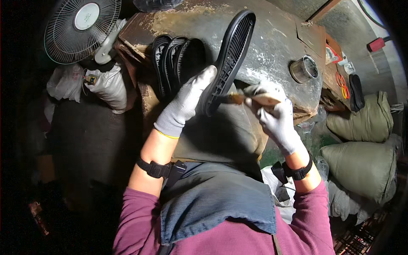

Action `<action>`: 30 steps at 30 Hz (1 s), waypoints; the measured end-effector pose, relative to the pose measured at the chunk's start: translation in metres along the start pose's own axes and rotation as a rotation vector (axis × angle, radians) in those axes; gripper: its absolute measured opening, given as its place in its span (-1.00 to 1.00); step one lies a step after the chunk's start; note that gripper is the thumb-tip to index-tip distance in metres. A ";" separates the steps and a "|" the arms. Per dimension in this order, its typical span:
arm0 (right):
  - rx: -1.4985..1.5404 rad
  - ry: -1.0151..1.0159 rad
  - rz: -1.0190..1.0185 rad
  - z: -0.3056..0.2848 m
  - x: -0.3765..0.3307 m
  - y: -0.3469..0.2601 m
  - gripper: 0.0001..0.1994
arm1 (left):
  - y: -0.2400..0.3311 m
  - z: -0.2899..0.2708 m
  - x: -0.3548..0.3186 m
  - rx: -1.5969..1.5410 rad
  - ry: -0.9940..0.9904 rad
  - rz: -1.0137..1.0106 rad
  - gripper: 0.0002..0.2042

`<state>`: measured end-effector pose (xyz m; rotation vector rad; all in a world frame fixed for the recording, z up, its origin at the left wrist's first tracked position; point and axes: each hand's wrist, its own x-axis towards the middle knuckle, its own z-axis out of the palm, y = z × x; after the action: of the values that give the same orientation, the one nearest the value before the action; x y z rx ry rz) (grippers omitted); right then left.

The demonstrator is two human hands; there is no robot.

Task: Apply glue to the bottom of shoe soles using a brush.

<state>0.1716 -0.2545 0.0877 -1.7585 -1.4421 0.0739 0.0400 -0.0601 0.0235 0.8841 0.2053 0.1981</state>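
My left hand (189,95), in a white knit glove, grips a black shoe sole (231,51) by its side, holding it tilted above the near part of the table. The ribbed, hollow inner face of the sole is turned toward my right hand. In my gloved right hand (272,112) is a brush (259,99) with a wooden handle; its dark bristle end is at the lower part of the sole, blurred, so contact is hard to make out. Several more black soles (187,59) stand leaning together on the table, left of the held one.
A metal can (304,69) stands on the worn table (267,42) at the right. Orange-handled scissors (342,85) and a pair of black soles (356,92) lie on a side surface. A fan (87,17) is at far left, above white sacks (110,87). Green sacks (361,165) are stacked right.
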 end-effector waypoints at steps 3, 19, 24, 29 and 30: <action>-0.022 0.162 0.113 -0.003 0.010 0.012 -0.86 | -0.006 0.013 -0.004 0.161 0.181 0.069 -0.59; -0.500 0.150 -0.273 -0.018 0.039 0.084 -0.75 | -0.029 0.013 -0.028 -0.041 0.056 -0.216 -0.49; -0.549 0.212 -0.448 -0.023 0.066 0.088 -0.82 | -0.028 0.023 -0.034 -0.179 -0.013 -0.286 -0.46; -0.536 0.223 -0.475 -0.001 0.063 0.089 -0.76 | -0.032 0.015 -0.024 -0.739 -0.205 -0.336 -0.36; -0.497 0.239 -0.442 0.003 0.060 0.084 -0.76 | -0.032 0.013 -0.025 -0.756 -0.217 -0.321 -0.36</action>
<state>0.2559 -0.2025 0.0601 -1.6999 -1.7267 -0.7585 0.0224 -0.0953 0.0091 0.1108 0.0555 -0.1218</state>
